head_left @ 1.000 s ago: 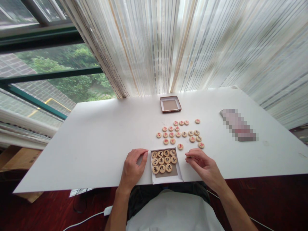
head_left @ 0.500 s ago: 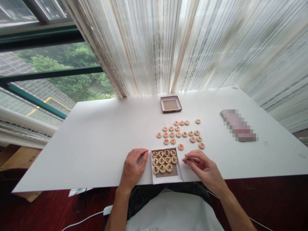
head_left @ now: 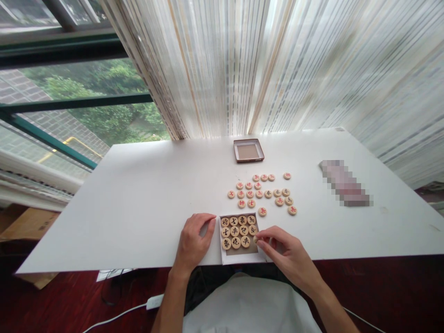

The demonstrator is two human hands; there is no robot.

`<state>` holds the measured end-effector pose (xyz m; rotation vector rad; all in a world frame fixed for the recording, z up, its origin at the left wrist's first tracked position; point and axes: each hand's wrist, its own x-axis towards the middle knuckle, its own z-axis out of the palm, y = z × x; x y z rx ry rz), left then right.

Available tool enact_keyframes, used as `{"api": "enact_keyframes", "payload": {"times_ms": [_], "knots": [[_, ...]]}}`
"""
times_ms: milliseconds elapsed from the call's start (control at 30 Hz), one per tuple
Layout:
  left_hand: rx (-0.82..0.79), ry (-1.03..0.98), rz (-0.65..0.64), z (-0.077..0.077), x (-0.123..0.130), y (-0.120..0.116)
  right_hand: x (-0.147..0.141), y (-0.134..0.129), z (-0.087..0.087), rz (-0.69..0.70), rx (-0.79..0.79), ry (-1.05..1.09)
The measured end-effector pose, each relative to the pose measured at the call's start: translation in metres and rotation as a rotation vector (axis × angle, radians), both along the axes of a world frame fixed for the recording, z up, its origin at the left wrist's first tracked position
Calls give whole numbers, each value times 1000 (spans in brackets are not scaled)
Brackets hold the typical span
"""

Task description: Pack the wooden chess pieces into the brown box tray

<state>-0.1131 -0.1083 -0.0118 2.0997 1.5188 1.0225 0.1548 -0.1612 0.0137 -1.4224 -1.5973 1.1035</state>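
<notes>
A shallow white box [head_left: 240,260] stands at the table's front edge, with rows of round wooden pieces marked in black inside. At its right side my right hand [head_left: 282,249] pinches a round wooden piece [head_left: 255,239] over the third row, its fingers covering part of the piece. My left hand [head_left: 194,240] rests on the table beside the box's left wall, thumb and forefinger apart, with nothing in it. Beyond the box lie several loose pieces, most marked in red, such as one red-marked piece [head_left: 262,211] just behind the box's back right corner.
The box lid [head_left: 249,151], open side up, lies near the back edge of the white table [head_left: 138,199]. A blurred pinkish object [head_left: 346,183] is at the right. Striped curtains [head_left: 222,69] hang behind the table, with a window at the left.
My right hand has moved left with the piece, from beside the box to over its right side. My left hand stays by the left wall. The view has shifted slightly.
</notes>
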Motion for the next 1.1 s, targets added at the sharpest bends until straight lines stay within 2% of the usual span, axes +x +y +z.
{"api": "enact_keyframes", "payload": {"times_ms": [467,867,1100], "knots": [[2,-2,-9,-1,-1,0,-10,-4,4,7,141,-176],[15,-11,-9,-1,1,0,-22,-5,-8,-32,371,-322],[7,-10,-13,0,0,0,-25,-7,-15,-117,411,-416]]}}
